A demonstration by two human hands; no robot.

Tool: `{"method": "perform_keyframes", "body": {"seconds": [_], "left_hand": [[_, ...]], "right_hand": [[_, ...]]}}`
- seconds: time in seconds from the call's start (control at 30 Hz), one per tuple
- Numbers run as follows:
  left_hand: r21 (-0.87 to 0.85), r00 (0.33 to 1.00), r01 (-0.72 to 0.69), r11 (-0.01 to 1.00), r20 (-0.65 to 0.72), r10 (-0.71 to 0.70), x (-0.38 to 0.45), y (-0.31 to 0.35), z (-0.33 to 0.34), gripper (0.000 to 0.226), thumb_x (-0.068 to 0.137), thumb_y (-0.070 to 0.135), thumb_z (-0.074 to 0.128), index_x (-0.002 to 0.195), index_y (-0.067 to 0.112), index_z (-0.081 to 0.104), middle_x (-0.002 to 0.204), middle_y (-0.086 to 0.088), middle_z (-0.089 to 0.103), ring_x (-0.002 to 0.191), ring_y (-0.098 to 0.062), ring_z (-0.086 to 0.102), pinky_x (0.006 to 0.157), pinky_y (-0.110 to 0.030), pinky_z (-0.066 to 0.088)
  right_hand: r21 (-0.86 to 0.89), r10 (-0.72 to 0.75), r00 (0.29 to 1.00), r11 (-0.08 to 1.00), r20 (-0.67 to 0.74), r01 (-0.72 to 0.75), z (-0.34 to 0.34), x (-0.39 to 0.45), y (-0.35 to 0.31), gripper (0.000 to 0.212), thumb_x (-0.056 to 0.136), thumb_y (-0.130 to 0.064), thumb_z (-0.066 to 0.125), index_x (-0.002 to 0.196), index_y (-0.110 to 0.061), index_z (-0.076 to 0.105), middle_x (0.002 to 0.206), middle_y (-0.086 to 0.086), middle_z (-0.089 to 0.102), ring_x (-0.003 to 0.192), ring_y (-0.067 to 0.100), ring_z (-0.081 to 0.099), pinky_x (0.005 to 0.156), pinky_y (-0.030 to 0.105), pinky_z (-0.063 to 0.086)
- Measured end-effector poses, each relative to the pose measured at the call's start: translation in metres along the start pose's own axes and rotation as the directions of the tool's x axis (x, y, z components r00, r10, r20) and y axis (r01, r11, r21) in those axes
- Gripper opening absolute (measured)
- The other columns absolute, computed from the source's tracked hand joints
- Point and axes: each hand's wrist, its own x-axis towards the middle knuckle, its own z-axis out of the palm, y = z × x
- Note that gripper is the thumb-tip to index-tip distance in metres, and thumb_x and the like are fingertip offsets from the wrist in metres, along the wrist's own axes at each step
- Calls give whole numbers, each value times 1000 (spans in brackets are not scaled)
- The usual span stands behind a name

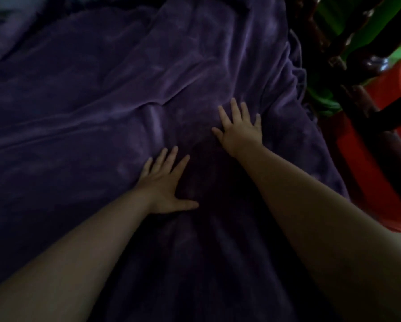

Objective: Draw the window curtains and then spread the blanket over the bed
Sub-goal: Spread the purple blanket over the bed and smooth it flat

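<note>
I judge the spreading nearly done: blanket (102, 112) covers the bed across the frame, folds remaining centre. Left hand (165, 184) and right hand (240, 130) press flat, fingers released. Curtains not visible.

One purple blanket (102, 112) is seen spread across the frame. Two hands are counted on it: the left hand (164, 184) at about 6 o'clock of centre and the right hand (240, 129) toward 3 o'clock. One dark wooden bed frame (357, 112) is seen at 2 o'clock.
</note>
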Motion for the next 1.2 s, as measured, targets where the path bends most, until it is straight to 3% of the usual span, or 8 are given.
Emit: {"method": "perform_keyframes", "body": {"seconds": [0.13, 0.23, 0.43, 0.63, 0.77, 0.87, 1.0, 1.2], "left_hand": [[57, 985, 175, 983, -15, -175, -1, 25, -3, 100, 78, 65, 50, 144, 30, -17, 153, 1, -29, 142, -19, -23, 114, -49, -11], [-21, 955, 270, 963, -118, -271, -25, 48, 14, 80, 89, 54, 41, 147, 27, -7, 157, 3, -16, 145, -20, -13, 116, -50, -4], [-206, 946, 241, 948, -166, -277, -104, 81, 75, 58, 98, 41, 21, 148, 22, 0, 159, 1, -7, 145, -19, -7, 118, -43, 2], [-116, 955, 232, 966, -163, -249, -202, 103, 112, 54, 97, 42, 23, 147, 23, 14, 157, -3, 13, 142, -22, 14, 116, -38, 11], [-63, 896, 399, 915, -184, -404, -278, 116, 119, 40, 95, 35, 35, 132, 19, 41, 139, -2, 40, 127, -21, 36, 101, -36, 33], [-138, 832, 528, 838, -114, -543, -337, 112, 111, 37, 93, 29, 39, 125, 13, 49, 132, -7, 46, 121, -24, 41, 95, -36, 39], [-238, 775, 569, 787, -165, -610, -413, 91, 84, 39, 92, 30, 40, 125, 12, 51, 131, -10, 48, 121, -28, 44, 94, -37, 42], [-349, 685, 567, 746, -303, -663, -535, 59, 44, 37, 92, 33, 41, 118, 12, 56, 126, -11, 50, 115, -30, 49, 89, -38, 45]], "right_hand": [[-162, 36, 999, 986, -4, -36, -2, -38, -16, 56, 100, -35, 20, 147, -13, -1, 158, 10, -4, 144, 35, 0, 116, 48, 13], [-218, 0, 1000, 976, 14, 3, 0, -85, -7, 55, 100, -27, 21, 146, -4, 1, 157, 15, 1, 143, 38, 6, 117, 44, 13], [-269, -31, 999, 962, 18, 34, 16, -182, 5, 52, 97, -12, 21, 142, 7, 5, 153, 28, 9, 142, 39, 9, 118, 44, 10], [-58, -118, 984, 990, 134, 127, 26, -282, 23, 50, 95, -5, 26, 143, 2, 15, 155, 18, 12, 144, 31, 9, 119, 38, 10], [-26, -212, 956, 975, 201, 222, 9, -346, 17, 42, 95, -18, 34, 134, -3, 36, 140, 17, 41, 130, 30, 38, 108, 36, 33], [32, -281, 943, 959, 177, 280, -26, -390, -9, 37, 93, -25, 39, 126, -10, 46, 130, 12, 51, 118, 31, 49, 95, 38, 44], [72, -316, 947, 947, 60, 312, -76, -439, -55, 39, 92, -30, 39, 130, -20, 45, 126, 10, 57, 114, 31, 54, 89, 39, 47], [92, -408, 909, 905, -86, 415, -143, -510, -136, 41, 90, -29, 42, 128, -15, 45, 122, 16, 60, 112, 34, 56, 86, 39, 48]]}}
